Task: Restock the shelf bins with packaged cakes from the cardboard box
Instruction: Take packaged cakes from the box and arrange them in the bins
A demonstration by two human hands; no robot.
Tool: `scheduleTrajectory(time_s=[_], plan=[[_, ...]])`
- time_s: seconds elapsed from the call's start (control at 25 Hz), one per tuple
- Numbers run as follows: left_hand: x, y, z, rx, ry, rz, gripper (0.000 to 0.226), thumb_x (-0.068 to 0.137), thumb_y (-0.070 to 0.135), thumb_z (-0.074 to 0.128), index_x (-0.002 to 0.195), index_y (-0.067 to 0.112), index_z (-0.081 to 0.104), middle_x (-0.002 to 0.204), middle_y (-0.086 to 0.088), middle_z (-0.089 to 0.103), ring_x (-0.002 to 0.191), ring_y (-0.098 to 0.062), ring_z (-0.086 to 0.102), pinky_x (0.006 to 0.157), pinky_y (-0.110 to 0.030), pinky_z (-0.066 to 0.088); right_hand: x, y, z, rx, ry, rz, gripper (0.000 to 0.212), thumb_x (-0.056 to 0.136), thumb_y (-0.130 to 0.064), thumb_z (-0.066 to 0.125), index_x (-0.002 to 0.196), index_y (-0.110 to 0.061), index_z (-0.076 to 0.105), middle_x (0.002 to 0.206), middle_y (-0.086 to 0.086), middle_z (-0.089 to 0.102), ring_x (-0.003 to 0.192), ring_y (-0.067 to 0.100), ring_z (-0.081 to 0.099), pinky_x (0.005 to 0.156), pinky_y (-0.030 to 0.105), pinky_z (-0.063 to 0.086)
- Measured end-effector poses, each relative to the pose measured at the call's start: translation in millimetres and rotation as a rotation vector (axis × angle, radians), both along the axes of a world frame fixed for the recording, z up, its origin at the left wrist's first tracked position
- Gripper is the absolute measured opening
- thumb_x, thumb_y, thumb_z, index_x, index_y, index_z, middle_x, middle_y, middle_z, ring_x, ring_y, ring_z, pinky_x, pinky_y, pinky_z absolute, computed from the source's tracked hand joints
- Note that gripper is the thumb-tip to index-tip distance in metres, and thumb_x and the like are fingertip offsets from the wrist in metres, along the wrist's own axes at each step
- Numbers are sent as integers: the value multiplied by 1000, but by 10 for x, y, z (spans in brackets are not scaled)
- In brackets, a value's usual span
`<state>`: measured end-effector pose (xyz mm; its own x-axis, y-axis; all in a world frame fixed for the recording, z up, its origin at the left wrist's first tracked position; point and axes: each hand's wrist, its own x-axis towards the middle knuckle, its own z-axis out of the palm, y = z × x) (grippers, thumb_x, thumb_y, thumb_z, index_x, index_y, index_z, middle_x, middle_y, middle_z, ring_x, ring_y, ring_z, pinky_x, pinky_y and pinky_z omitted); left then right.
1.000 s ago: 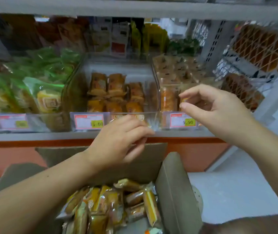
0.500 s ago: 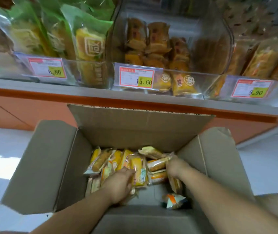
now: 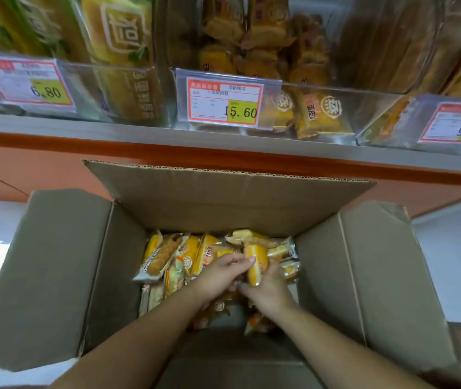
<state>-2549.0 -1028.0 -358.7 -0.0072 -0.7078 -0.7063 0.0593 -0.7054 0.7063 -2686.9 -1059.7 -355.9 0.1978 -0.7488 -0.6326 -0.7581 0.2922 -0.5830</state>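
At the far left of the shelf (image 3: 139,133), a clear left bin (image 3: 83,88) is seen, packed with green-and-yellow packaged breads (image 3: 117,37) stood upright. A 6.80 price tag (image 3: 27,82) is fixed to its front. Below the shelf edge, the open cardboard box (image 3: 223,200) is placed in front of the shelf, with its left flap (image 3: 47,276) folded outward. Inside the box, packaged cakes (image 3: 162,256) in yellow and orange wrappers are heaped against the far wall.

The left hand (image 3: 218,276) is lowered into the box over the heap. Its fingers are bent and its fingertips are laid against the left side of one yellow packaged cake (image 3: 257,262), which is stood on end above the others. Whether that cake is actually gripped by the left hand cannot be told.

Higher up, on the shelf, the middle bin (image 3: 350,92) is partly filled with orange-wrapped cakes (image 3: 316,113), and a 15.60 price tag (image 3: 223,102) is clipped to its front.

The right hand (image 3: 268,290) is closed round the lower part of the yellow packaged cake from the right and is touching the left hand. The right flap (image 3: 386,276) of the box is folded outward. At the far right, a right bin (image 3: 408,122) carrying a 9.90 price tag (image 3: 459,123) is only partly in view, and the wrapped goods behind it are blurred.
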Motion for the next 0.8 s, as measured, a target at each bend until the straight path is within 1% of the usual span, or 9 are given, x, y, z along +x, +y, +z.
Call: scheduleTrajectory(time_s=[0.04, 0.12, 0.2, 0.24, 0.32, 0.44, 0.56, 0.68, 0.8], plan=[[6, 4, -4, 38, 12, 31, 44, 81, 49, 72, 113, 20, 67, 99, 1, 73, 90, -14, 69, 85, -30, 53, 33, 47, 13, 53, -62, 87, 82, 57, -50, 72, 129, -22, 44, 118, 2, 52, 110, 19, 55, 87, 28, 46], [129, 58, -67, 105, -28, 115, 44, 82, 37, 76, 120, 21, 59, 110, -3, 71, 97, -16, 69, 91, -32, 54, 42, -18, 43, 205, -172, 124, 49, 79, -38, 68, 125, -32, 49, 117, -3, 57, 107, 14, 56, 85, 26, 45], [324, 116, -87, 188, -22, 188, 66, 82, 34, 77, 138, 18, 46, 124, -5, 66, 106, -21, 66, 96, -38, 53, 1, -204, -14, 22, -116, 49, 28, 92, -25, 55, 119, -28, 60, 119, -3, 61, 112, 16, 57, 92, 29, 46], [410, 138, -87, 222, 21, 227, 68, 84, 31, 75, 142, 18, 42, 126, -5, 65, 108, -23, 66, 97, -40, 52, -24, -320, -41, -137, -15, 34, 31, 93, -19, 53, 123, -24, 59, 124, -1, 58, 117, 19, 54, 97, 30, 43], [506, 162, -38, 214, 90, 299, 49, 89, 26, 70, 132, 18, 50, 119, -6, 69, 106, -25, 67, 96, -42, 52, -12, -488, -116, -334, 144, 144, 49, 88, -14, 56, 136, -19, 48, 133, 4, 49, 125, 24, 45, 104, 32, 37], [524, 173, 6, 215, 148, 335, 41, 89, 28, 67, 127, 17, 57, 110, -9, 74, 100, -30, 71, 93, -47, 54, 179, -550, -261, -327, 214, 295, 63, 84, -27, 65, 141, -18, 40, 136, 7, 43, 126, 27, 41, 106, 36, 36], [497, 229, 106, 223, 155, 311, 19, 94, 26, 61, 110, 17, 65, 97, -9, 77, 88, -27, 74, 78, -36, 58, 249, -479, -325, -374, 341, 323, 62, 82, -41, 69, 137, -29, 44, 125, 6, 40, 119, 27, 41, 99, 37, 40], [506, 295, 171, 257, 198, 329, 23, 94, 29, 59, 106, 13, 68, 97, -12, 76, 86, -28, 72, 90, -44, 56, 179, -370, -176, -398, 206, 215, 46, 83, -36, 71, 126, -32, 57, 116, 2, 38, 109, 26, 51, 88, 33, 44], [494, 279, 200, 296, 314, 407, 39, 93, 37, 58, 113, 5, 67, 99, -20, 71, 82, -30, 69, 97, -53, 51, 90, -168, 56, -459, -60, 170, 46, 84, -27, 72, 127, -32, 57, 130, -4, 39, 100, 14, 56, 83, 19, 44]])
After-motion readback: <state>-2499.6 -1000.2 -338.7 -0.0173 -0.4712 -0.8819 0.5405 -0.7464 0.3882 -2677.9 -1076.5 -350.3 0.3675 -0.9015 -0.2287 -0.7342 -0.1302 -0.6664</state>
